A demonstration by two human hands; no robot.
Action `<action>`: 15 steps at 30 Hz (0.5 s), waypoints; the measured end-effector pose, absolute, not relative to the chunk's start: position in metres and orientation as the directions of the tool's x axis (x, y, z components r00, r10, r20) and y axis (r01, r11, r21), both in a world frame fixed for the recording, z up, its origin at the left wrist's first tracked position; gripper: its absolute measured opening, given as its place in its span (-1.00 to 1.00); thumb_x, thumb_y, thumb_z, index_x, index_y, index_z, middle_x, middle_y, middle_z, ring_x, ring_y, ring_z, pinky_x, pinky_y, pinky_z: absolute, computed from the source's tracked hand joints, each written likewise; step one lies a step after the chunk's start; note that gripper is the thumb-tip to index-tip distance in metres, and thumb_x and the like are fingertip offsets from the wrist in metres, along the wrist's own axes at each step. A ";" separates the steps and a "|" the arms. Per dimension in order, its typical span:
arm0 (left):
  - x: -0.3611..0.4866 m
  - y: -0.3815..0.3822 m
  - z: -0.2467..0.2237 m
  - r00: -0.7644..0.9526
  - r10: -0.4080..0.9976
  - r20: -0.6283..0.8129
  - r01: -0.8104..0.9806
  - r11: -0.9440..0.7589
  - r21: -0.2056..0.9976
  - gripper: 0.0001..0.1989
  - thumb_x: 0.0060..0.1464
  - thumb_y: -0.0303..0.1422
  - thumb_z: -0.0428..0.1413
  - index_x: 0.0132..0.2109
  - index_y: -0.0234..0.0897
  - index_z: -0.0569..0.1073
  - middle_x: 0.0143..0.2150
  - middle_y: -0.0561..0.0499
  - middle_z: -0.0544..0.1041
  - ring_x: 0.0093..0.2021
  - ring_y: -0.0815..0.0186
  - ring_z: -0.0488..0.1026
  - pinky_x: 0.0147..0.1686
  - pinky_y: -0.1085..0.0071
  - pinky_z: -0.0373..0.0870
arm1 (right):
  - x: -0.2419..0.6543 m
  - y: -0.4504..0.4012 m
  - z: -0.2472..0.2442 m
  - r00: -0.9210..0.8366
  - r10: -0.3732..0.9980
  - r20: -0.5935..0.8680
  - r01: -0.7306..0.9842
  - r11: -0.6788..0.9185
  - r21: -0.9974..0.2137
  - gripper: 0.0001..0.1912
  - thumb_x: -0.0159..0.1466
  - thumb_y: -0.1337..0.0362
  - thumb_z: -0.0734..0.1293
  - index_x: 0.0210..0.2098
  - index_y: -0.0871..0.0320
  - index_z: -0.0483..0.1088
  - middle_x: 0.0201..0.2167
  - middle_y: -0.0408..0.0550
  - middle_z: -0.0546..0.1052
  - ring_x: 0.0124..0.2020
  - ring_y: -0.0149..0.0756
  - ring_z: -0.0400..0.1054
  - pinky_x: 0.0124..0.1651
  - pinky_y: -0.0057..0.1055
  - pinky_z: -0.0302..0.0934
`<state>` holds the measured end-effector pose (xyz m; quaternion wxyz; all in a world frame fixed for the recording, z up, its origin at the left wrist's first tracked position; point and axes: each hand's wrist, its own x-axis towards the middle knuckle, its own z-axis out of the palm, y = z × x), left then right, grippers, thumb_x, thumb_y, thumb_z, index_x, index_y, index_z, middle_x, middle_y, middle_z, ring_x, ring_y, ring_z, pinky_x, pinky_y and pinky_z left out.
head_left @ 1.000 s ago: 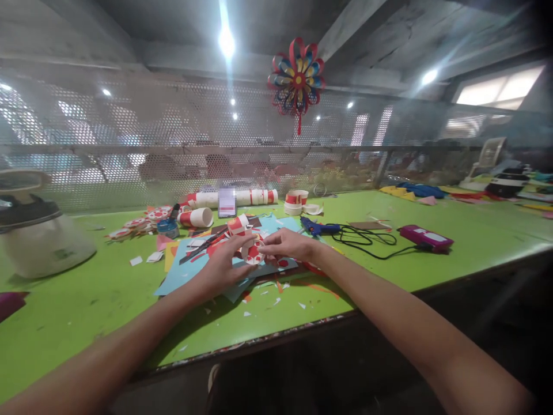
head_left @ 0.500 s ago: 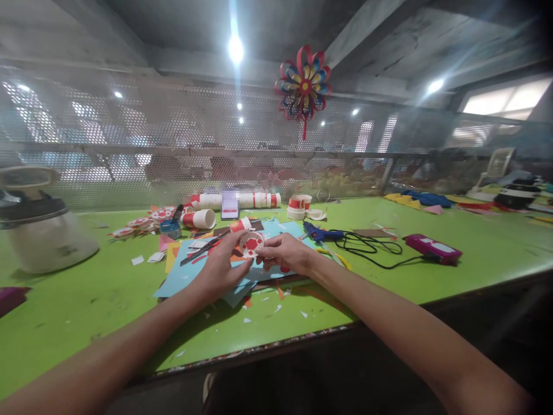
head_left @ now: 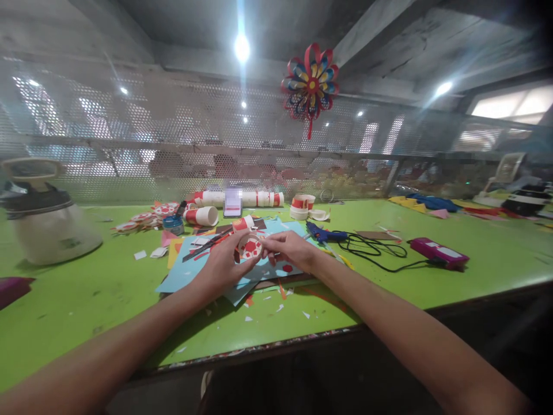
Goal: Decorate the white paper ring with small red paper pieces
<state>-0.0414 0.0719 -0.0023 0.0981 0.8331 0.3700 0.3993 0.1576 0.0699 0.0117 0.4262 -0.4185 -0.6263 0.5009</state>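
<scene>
Between my hands is a small round white paper disc [head_left: 250, 248] with a raised rim and red pieces on its face, in a ball-like pattern. My left hand [head_left: 224, 262] grips it from the left, thumb below and fingers above. The fingers of my right hand [head_left: 287, 251] are pinched together at its right rim; whether a small piece is between them is hidden. Under both hands lie light blue paper sheets [head_left: 185, 275]. A red hexagonal piece [head_left: 287, 268] rests on them near my right hand. Scissors [head_left: 207, 245] with dark blades lie by my left hand.
Behind stand a phone [head_left: 233, 203], paper cups [head_left: 201, 216], a blue jar [head_left: 173, 224] and a pile of red-and-white discs [head_left: 144, 218]. A blue glue gun [head_left: 324, 233] with its cable lies right, a large white jug [head_left: 56, 230] left. Scraps litter the green table [head_left: 129, 311].
My right fingers have drawn slightly back to the disc's right rim, showing more of its face. The disc stays in my left hand. The view has shifted a little.
</scene>
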 end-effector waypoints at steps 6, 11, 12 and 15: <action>-0.047 0.082 0.000 0.322 0.784 0.530 0.567 -0.608 0.556 -0.56 0.01 -0.19 0.17 0.02 -0.31 0.40 -0.07 -0.16 0.58 -0.21 0.13 0.55 -0.26 0.25 0.47 | 0.209 0.101 0.025 0.245 0.919 0.309 0.266 0.243 -0.933 -0.71 0.36 0.12 0.29 -0.10 0.23 0.42 -0.19 -0.05 0.51 -0.27 -0.30 0.44 -0.23 -0.29 0.38; -0.053 0.091 0.000 0.255 0.836 0.485 0.563 -0.537 0.629 -0.57 0.03 -0.10 0.15 -0.02 -0.26 0.43 -0.07 -0.14 0.59 -0.11 0.08 0.54 -0.20 0.22 0.47 | 0.246 0.110 0.035 0.301 0.898 0.321 0.439 0.169 -0.883 -0.65 0.36 0.18 0.30 0.08 0.19 0.34 0.03 0.04 0.44 -0.07 -0.18 0.42 -0.07 -0.14 0.38; -0.054 0.092 0.000 0.250 0.844 0.474 0.564 -0.525 0.637 -0.56 0.02 -0.10 0.16 -0.02 -0.26 0.43 -0.06 -0.14 0.59 -0.09 0.06 0.53 -0.18 0.20 0.46 | 0.249 0.110 0.035 0.271 0.911 0.310 0.481 0.151 -0.864 -0.65 0.36 0.18 0.30 0.08 0.19 0.34 0.03 0.04 0.44 -0.07 -0.18 0.42 -0.07 -0.14 0.38; -0.053 0.092 0.000 0.235 0.869 0.435 0.577 -0.485 0.658 -0.50 -0.03 -0.08 0.19 0.00 -0.27 0.42 -0.03 -0.16 0.58 -0.05 0.02 0.52 -0.14 0.16 0.44 | 0.250 0.103 0.034 0.122 0.961 0.246 0.625 0.118 -0.772 -0.68 0.35 0.20 0.31 0.05 0.20 0.36 0.00 0.03 0.46 -0.11 -0.21 0.43 -0.10 -0.17 0.39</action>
